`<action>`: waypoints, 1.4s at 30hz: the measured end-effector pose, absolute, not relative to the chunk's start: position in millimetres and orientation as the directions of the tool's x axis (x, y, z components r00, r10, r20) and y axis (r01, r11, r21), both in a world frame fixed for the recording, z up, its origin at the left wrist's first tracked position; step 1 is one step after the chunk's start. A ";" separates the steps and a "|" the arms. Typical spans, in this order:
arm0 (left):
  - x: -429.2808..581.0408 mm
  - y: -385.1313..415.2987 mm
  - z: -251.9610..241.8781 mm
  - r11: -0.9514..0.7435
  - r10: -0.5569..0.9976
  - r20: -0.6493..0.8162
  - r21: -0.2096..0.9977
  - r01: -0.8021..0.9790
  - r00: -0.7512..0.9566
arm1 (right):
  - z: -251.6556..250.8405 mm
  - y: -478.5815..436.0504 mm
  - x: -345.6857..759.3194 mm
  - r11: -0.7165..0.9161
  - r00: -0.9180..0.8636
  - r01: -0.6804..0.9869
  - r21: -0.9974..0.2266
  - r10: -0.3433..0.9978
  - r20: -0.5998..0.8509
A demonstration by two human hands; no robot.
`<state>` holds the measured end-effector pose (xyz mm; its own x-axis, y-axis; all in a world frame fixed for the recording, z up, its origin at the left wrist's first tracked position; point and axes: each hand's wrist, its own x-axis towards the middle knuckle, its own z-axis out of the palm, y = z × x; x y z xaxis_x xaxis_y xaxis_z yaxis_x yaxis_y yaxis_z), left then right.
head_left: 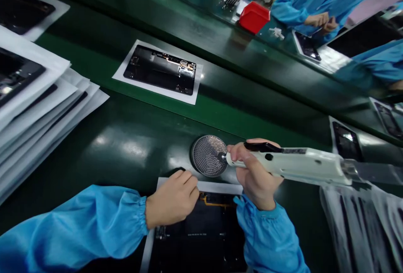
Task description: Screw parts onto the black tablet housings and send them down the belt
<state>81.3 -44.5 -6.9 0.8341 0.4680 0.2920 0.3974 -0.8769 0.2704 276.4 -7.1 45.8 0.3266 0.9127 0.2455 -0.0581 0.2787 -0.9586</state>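
- While a white electric screwdriver (299, 165) is gripped pen-fashion by the right hand (255, 173), its bit is brought down right at the fingertips onto a round perforated metal dish (193, 152); the pen grip appears to be chosen for fine control of the tip.
- The right fingers (237, 152) are closed firmly around the tool's narrow front, with the tool's rear end running out beyond them.
- A small dark label (294, 151) is shown on the tool's body, but no writing can be read.
- Just beside those fingers, the left hand (172, 199) is held curled on a white sheet (201, 187); no object is seen in it, and whether the sheet is pinched cannot be told.
- Below the left fingers, a black device housing (201, 239) is laid on that sheet, evidently cushioned from the green mat, with a gold flex strip (217, 201) showing.
- Well beyond the fingers, another housing (160, 69) is set out on its own sheet, and a stack of sheets (40, 139) is piled further left.
- Far past them, a co-worker's hands (319, 21) are seen near a red box (253, 17).
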 end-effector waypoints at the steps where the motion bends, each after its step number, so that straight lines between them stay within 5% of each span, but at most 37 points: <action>1: 81.1 -43.0 -7.8 -0.878 0.464 0.293 0.279 0.390 0.836 | 45.0 -5.9 275.2 0.285 0.322 -0.059 -0.957 0.913 0.252; 19: 82.4 -44.1 -8.4 -0.859 0.464 0.258 0.364 0.359 0.848 | 36.6 -3.2 271.8 0.269 0.293 -0.003 -0.963 0.921 0.256; 42: 84.7 -46.3 -11.9 -0.867 0.464 0.270 0.334 0.370 0.844 | 36.1 -3.0 271.0 0.297 0.263 -0.033 -0.954 0.924 0.278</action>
